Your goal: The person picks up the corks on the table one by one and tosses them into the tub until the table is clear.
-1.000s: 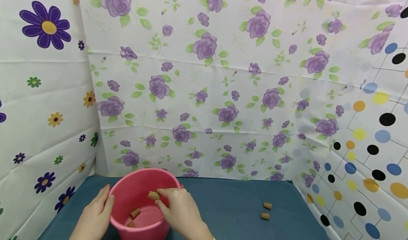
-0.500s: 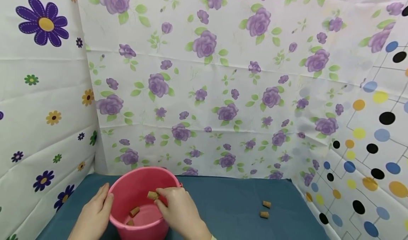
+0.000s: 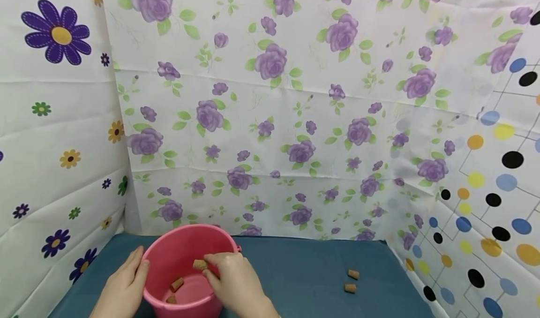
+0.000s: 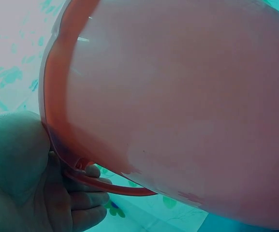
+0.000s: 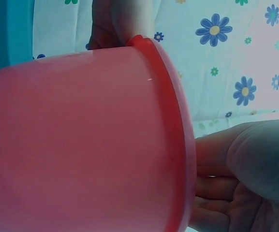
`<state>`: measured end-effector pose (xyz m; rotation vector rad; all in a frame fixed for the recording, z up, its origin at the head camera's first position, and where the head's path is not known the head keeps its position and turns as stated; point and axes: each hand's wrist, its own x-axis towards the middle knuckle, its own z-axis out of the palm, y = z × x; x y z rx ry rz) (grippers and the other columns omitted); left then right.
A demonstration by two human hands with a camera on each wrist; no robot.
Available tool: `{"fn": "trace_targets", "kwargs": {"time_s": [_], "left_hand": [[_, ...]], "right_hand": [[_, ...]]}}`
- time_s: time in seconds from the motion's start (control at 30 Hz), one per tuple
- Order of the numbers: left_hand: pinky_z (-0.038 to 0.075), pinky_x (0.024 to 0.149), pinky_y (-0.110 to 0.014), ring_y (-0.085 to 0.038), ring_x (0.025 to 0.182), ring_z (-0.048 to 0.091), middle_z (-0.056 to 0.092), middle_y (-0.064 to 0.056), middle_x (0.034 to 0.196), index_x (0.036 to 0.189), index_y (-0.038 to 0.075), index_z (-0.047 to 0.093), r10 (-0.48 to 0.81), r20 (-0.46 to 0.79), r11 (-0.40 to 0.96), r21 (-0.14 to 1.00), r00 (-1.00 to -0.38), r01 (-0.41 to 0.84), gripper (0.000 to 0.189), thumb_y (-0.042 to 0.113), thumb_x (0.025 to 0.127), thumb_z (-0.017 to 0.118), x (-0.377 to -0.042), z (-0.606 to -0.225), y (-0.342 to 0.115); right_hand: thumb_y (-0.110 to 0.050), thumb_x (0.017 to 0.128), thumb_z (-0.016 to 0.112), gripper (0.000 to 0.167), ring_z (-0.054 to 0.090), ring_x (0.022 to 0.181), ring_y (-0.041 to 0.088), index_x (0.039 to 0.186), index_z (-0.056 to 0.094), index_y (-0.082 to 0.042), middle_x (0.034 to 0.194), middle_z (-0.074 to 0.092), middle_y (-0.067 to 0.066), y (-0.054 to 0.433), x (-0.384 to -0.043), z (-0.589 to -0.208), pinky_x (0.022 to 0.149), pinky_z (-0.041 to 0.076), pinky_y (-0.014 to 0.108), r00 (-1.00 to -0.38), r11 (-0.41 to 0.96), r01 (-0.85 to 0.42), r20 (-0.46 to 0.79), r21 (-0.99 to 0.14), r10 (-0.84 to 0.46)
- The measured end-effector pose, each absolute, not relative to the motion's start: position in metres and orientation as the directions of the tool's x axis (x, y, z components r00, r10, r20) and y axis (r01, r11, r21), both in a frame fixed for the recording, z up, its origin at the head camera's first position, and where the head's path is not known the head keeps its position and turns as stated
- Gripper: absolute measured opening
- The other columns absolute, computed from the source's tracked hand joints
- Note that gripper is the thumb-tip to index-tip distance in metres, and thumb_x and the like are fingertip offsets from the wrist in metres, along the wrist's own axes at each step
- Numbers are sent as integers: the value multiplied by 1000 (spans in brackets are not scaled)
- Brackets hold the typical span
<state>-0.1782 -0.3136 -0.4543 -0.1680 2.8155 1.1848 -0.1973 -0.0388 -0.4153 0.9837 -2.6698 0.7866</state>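
A pink bucket (image 3: 157, 252) stands upright near the front edge, its mouth tilted into view. My right hand (image 3: 238, 280) reaches over the right rim and pinches a cork (image 3: 200, 264) between thumb and fingers, inside the bucket's mouth. Below it lie a cork (image 3: 177, 284) and another cork (image 3: 170, 299), partly hidden by the front rim. My left hand (image 3: 122, 283) touches the bucket's left side with fairly straight fingers. In the left wrist view, the bucket's handle (image 4: 115, 188) hangs in front of those fingers. The right wrist view hides the held cork behind the bucket wall.
Two more corks lie to the right on the dark blue tabletop (image 3: 295, 276): a farther cork (image 3: 353, 274) and a nearer cork (image 3: 350, 288). A floral cloth (image 3: 270, 121) closes off the back, with patterned cloths along both sides.
The right hand, still pinching the cork, has shifted slightly left and down within the bucket's mouth. The left hand stays against the bucket; the corks on the table have not moved.
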Motion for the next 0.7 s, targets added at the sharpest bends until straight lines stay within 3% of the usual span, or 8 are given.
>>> {"fn": "trace_targets", "kwargs": {"time_s": [0.3, 0.7], "left_hand": [[21, 119, -75, -63, 153, 12, 9, -44, 166, 162, -17, 10, -68, -105, 698, 706, -992, -123, 86, 54, 116, 24, -180, -453, -314], [28, 116, -76, -65, 149, 18, 15, -46, 161, 158, -22, 15, -74, -96, 715, 689, -993, -120, 81, 46, 117, 27, -179, -459, -314]], "right_hand": [[-23, 98, 81, 29, 72, 109, 0, 126, 81, -15, 116, 79, -10, -38, -199, -414, 88, 61, 21, -746, 642, -665, 390, -382, -540], [-23, 100, 79, 32, 72, 110, 2, 131, 79, -15, 120, 78, -8, -38, -196, -414, 84, 62, 20, -786, 643, -618, 338, -452, -518]]}}
